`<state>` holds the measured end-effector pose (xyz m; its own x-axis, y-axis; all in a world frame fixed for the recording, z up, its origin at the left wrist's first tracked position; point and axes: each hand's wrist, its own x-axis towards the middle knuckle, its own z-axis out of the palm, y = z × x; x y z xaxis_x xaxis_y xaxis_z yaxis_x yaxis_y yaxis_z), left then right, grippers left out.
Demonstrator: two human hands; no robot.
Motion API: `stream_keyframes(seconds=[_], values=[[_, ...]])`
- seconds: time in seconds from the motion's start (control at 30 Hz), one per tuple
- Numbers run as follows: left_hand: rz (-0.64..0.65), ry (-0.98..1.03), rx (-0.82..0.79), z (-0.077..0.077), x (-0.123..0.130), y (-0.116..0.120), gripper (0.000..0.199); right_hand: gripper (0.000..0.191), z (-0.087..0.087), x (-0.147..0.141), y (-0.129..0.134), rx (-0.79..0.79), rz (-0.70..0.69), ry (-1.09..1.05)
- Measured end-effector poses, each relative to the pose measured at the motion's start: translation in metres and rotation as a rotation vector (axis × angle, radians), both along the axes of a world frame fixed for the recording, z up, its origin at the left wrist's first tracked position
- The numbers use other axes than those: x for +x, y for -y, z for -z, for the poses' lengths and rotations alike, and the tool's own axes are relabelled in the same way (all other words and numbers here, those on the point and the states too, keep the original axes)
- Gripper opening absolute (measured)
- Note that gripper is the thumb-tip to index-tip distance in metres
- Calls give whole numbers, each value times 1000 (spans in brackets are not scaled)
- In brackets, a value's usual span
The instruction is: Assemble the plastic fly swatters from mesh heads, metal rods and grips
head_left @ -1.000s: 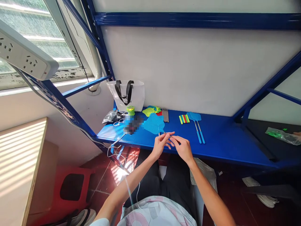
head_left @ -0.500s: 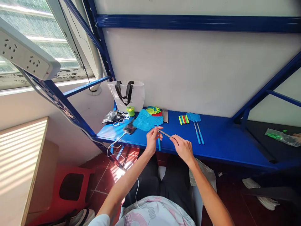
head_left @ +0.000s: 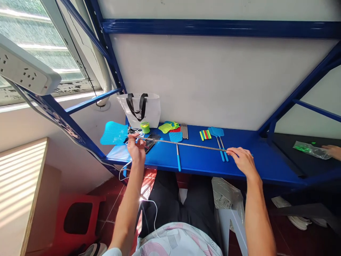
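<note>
A blue fly swatter (head_left: 114,133) with a long, thin metal telescopic rod stretches across in front of me, above the blue table. My left hand (head_left: 136,147) pinches it just below the mesh head, which sticks out to the left. At the far end of the rod, my right hand (head_left: 242,160) is closed around it, hiding most of the handle. Under the rod lies another blue swatter (head_left: 178,161). Near my right hand, two more blue swatters (head_left: 218,132) rest side by side. A dark phone (head_left: 149,145), partly blurred out, lies beside my left hand.
Along the back of the blue table (head_left: 197,160) are coloured tubes (head_left: 205,135), metal rods (head_left: 184,131), green and yellow swatter heads (head_left: 167,127), a green tin (head_left: 145,127) and a white bag (head_left: 151,110). Another person's hand (head_left: 331,152) is at a plastic packet (head_left: 310,150) on the right.
My hands have moved far apart, left hand leftward and right hand rightward. The rod between them has lengthened greatly, and the swatter head has shifted left past the table's end.
</note>
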<state>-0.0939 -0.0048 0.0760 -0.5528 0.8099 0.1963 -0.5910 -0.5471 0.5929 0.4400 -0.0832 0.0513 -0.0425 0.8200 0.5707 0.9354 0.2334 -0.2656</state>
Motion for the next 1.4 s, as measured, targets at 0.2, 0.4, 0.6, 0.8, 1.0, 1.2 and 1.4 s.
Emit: stream_keyframes(seconds=[0.2,0.4,0.6,0.8,1.0,1.2,1.4], values=[[16,70,46,-10,-2,7,33,59,10,36,5,37,12,-74],[66,-20,-42,-6,17,9,36,59,2,28,8,-7,14,-123],[-2,-10,-75,6,11,2,44,62,3,19,0,-52,-21,-143],[128,-134,-114,16,73,14,56,45,9,-67,-9,-133,-227,-229],[373,-305,-157,37,169,58,65,41,18,-175,-2,-146,-355,-398],[678,-469,-164,44,180,83,74,42,4,-194,16,-152,-334,-406],[747,-522,-132,19,168,82,64,41,-11,-194,23,-140,-329,-440]])
